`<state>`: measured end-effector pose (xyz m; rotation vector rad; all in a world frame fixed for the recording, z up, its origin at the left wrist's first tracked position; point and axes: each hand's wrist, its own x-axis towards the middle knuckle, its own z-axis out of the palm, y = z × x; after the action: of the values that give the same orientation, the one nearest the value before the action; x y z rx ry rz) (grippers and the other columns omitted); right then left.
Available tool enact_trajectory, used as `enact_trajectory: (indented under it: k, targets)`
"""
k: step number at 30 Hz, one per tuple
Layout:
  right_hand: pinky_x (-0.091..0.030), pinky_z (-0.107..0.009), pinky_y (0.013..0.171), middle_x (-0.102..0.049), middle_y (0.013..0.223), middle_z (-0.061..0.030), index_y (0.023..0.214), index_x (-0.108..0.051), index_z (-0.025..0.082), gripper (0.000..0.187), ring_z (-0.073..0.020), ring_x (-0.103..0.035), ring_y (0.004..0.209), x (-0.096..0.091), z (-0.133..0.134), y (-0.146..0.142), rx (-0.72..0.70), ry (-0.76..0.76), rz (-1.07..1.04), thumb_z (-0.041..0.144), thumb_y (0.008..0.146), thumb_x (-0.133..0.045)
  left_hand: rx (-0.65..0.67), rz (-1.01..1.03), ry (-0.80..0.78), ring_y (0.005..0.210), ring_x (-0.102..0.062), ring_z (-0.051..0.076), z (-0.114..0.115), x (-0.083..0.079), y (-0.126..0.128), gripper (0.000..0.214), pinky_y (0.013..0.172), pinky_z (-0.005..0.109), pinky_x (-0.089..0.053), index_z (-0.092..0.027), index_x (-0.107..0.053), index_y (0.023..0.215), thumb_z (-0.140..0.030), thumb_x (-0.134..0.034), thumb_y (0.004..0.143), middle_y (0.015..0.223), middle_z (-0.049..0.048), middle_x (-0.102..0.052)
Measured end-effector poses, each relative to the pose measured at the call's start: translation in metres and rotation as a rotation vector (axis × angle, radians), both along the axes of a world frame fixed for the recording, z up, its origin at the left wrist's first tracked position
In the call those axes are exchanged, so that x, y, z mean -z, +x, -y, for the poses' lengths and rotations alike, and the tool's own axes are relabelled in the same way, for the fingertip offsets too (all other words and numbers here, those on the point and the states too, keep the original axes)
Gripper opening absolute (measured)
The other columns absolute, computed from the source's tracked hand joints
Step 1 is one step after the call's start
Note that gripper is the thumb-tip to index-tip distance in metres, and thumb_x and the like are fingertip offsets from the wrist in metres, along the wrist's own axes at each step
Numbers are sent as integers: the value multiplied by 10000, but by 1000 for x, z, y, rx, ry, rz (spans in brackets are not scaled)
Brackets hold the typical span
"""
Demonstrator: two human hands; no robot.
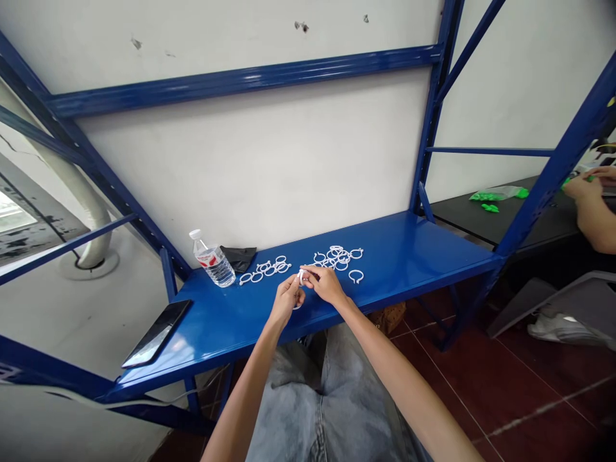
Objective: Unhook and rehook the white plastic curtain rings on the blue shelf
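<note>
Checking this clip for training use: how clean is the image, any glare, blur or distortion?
In the head view, the wide lens makes the blue steel upright and the rest of the rack lean toward the edges; the bright patch at far left is blown out; the blue shelf has a soft sheen; the hands and white plastic rings look fairly sharp.

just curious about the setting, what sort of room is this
Probably a small workshop or assembly room: a blue steel rack serves as a bench, white plastic rings lie on it, and a co-worker's hand is at a dark table near green parts.
</note>
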<state>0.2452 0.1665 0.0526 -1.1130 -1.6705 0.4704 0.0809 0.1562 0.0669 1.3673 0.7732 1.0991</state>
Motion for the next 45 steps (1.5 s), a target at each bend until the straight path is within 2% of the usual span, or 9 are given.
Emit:
enact_trajectory:
  k: [4,12,15,21,25,28,34,40,45]
  targets:
    - [-533,-292,774,-800,849,-12,1298,-751,264,362,-186,-701,691,2,-2,0,-8,-29,-72,265,967,-604,13,24,-29,495,-506,77,1,-6,1,464,428,223,-315,-176,-691,1005,-598,-748,820,918,62,-718]
    - [-469,-251,669,-711,702,8,973,-778,225,259,-164,-631,634,2,-3,4,-203,-76,-119,360,994,-558,86,45,-135,497,-524,102,5,-18,1,286,443,220,-303,-171,-630,816,-438,-721,769,776,60,-704]
    - [-426,-237,643,-656,629,24,801,-711,221,283,-148,-582,593,0,0,3,-221,-63,-78,307,998,-527,62,-32,-87,498,-524,105,6,-13,3,325,452,218,-299,-188,-584,773,-486,-694,838,728,45,-691]
    - [-328,-242,591,-612,620,19,693,-570,211,370,-142,-532,585,2,0,2,-128,1,36,366,1028,-550,-24,-94,33,452,-439,82,4,1,7,522,452,215,-289,-187,-549,679,-641,-662,912,581,3,-590]
    - [-291,-253,592,-579,577,13,662,-533,205,463,-139,-510,553,3,0,3,-132,25,139,392,1083,-486,2,-110,58,453,-404,76,6,-1,3,537,466,216,-284,-177,-567,667,-636,-647,934,543,-18,-529]
    - [-276,-253,598,-583,590,18,726,-569,205,394,-141,-513,554,2,1,3,-123,42,212,361,1081,-503,14,-182,49,453,-423,80,10,-6,-2,563,472,222,-287,-176,-551,644,-653,-631,931,545,-7,-542]
    - [-343,-248,641,-643,631,-10,679,-572,197,444,-147,-570,595,1,3,1,-159,27,210,291,1090,-433,35,-271,74,453,-414,84,16,-14,-2,573,468,230,-272,-180,-552,688,-708,-614,902,568,-8,-557]
    - [-412,-236,615,-559,487,11,561,-519,209,565,-138,-556,507,0,-1,6,-178,-82,-20,296,1095,-358,90,-193,127,493,-376,71,15,-14,14,585,481,220,-255,-177,-543,719,-724,-577,924,637,-11,-544]
    - [-450,-239,610,-630,546,9,634,-624,204,401,-146,-599,508,4,-9,8,-45,-128,-115,272,1010,-501,-43,-306,217,491,-436,105,-4,-12,9,553,485,229,-321,-160,-705,996,-685,-532,964,613,-13,-553]
